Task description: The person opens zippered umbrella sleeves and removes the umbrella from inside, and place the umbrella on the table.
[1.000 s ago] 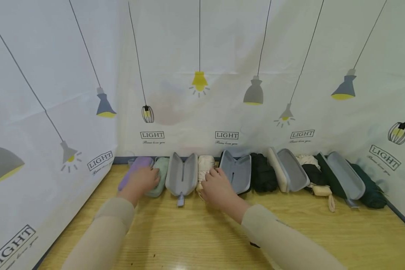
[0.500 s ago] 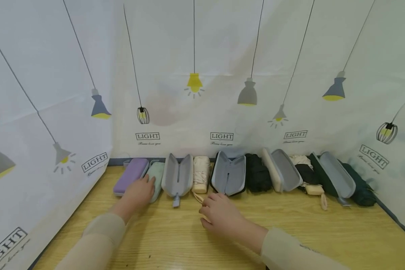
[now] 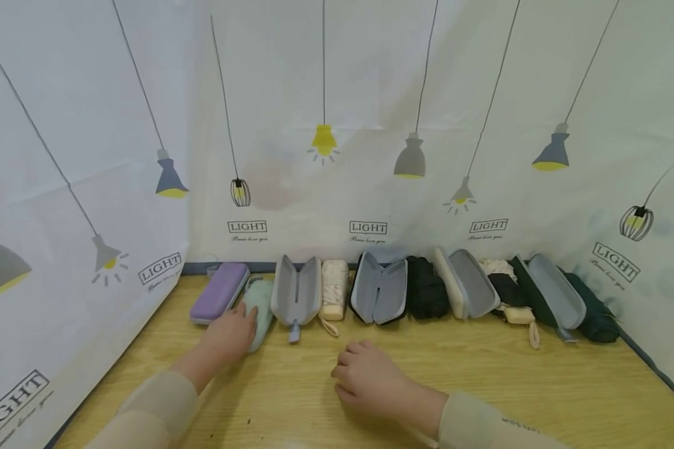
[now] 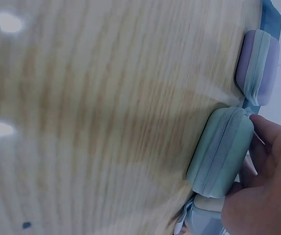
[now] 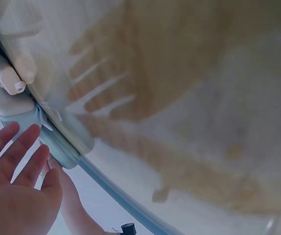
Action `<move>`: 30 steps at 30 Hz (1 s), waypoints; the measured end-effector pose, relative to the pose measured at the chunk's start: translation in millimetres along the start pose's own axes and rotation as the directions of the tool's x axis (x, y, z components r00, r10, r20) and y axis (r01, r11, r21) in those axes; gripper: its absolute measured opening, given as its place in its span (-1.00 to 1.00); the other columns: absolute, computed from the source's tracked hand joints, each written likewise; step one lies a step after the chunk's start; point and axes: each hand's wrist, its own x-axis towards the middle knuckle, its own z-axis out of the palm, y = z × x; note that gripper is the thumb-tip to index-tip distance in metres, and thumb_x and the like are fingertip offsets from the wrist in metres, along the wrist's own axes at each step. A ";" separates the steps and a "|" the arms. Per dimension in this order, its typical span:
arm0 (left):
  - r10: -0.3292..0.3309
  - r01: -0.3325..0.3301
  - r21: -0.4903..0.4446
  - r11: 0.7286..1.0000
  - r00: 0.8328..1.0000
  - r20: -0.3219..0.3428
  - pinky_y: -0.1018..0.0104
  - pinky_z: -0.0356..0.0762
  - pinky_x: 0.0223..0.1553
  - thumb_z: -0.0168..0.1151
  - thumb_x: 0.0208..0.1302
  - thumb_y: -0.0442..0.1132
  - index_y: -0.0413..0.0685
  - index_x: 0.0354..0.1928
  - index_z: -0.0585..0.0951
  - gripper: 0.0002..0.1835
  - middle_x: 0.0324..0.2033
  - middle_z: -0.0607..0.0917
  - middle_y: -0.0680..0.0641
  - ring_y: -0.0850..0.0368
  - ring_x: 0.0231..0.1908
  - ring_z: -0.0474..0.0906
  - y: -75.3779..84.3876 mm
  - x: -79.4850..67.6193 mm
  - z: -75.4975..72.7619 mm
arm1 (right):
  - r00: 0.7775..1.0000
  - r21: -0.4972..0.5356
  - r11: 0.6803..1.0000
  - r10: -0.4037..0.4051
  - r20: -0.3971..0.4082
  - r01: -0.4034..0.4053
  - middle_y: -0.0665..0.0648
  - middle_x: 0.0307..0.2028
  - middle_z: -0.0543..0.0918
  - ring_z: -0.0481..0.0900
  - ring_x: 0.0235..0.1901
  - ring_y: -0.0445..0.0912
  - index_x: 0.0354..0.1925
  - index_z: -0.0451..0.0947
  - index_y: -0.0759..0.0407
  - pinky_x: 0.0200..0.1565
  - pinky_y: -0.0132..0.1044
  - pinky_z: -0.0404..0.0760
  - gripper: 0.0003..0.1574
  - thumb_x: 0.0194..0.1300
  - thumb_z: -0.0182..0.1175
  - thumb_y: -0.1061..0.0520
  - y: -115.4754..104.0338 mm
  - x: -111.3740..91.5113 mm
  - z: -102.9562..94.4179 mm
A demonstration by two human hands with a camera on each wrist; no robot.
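Observation:
My left hand (image 3: 230, 333) grips a mint-green zippered case (image 3: 262, 312) near the left end of the row. In the left wrist view the closed zip of the mint-green case (image 4: 221, 152) faces the camera, with the fingers and thumb of my left hand (image 4: 272, 186) at its far side. A closed purple case (image 3: 220, 293) lies just left of it. To its right stands an unzipped case with a grey lining (image 3: 285, 287). My right hand (image 3: 373, 380) is over the wooden table in front of the row, holding nothing, its fingers spread in the right wrist view.
Farther right in the row are a cream folded umbrella (image 3: 334, 290), an unzipped black-edged case (image 3: 366, 287), a black fabric bundle (image 3: 427, 290), an opened cream case (image 3: 474, 284) and an opened dark green case (image 3: 556, 290). A printed backdrop (image 3: 292, 156) rises behind.
My right hand has drawn back from the cream umbrella toward the front. My left hand has come onto the mint-green case, which has shifted slightly forward out of the row.

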 end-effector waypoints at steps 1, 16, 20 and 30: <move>0.036 -0.036 0.050 0.998 0.999 0.008 0.05 0.34 0.00 -0.08 0.32 -0.23 -0.40 0.12 0.37 -0.57 0.00 0.43 -0.42 -0.22 -0.02 0.40 0.6 -2.0 -1.1 | 1.000 0.009 1.000 -0.005 -0.007 0.005 -0.12 -0.43 0.49 0.35 -0.40 -0.20 -0.36 0.61 -0.07 -0.30 -0.29 0.35 -0.85 0.16 0.12 -0.03 -0.8 -0.3 0.3; -0.088 0.088 -0.193 0.977 0.996 0.012 -0.08 0.33 -0.03 0.12 0.15 0.13 -0.34 0.13 0.39 -0.29 0.07 0.36 -0.46 -0.34 0.01 0.35 8.3 -38.0 -8.3 | 1.000 0.032 0.999 -0.024 0.020 0.023 -0.13 -0.42 0.48 0.35 -0.40 -0.22 -0.35 0.60 -0.08 -0.32 -0.32 0.36 -0.84 0.17 0.14 -0.06 -3.3 -1.7 -5.4; -0.081 0.087 -0.289 0.954 0.996 0.032 -0.09 0.32 -0.02 0.19 0.10 0.08 -0.32 0.15 0.38 -0.29 0.10 0.33 -0.47 -0.34 0.01 0.36 3.5 -47.8 -8.5 | 0.999 0.032 0.999 0.002 0.040 -0.003 -0.12 -0.43 0.48 0.37 -0.40 -0.21 -0.33 0.61 -0.04 -0.35 -0.31 0.37 -0.81 0.15 0.16 -0.07 3.2 -1.5 -11.9; -0.061 0.121 -0.505 0.855 0.989 0.134 -0.13 0.29 -0.01 0.36 -0.04 -0.07 -0.14 0.15 0.38 -0.31 0.10 0.28 -0.50 -0.35 0.05 0.30 -9.1 -70.4 -17.4 | 0.997 0.042 0.998 0.040 0.059 -0.042 -0.10 -0.41 0.53 0.43 -0.35 -0.18 -0.31 0.64 0.00 -0.28 -0.29 0.41 -0.78 0.15 0.16 -0.06 17.0 -10.2 -25.3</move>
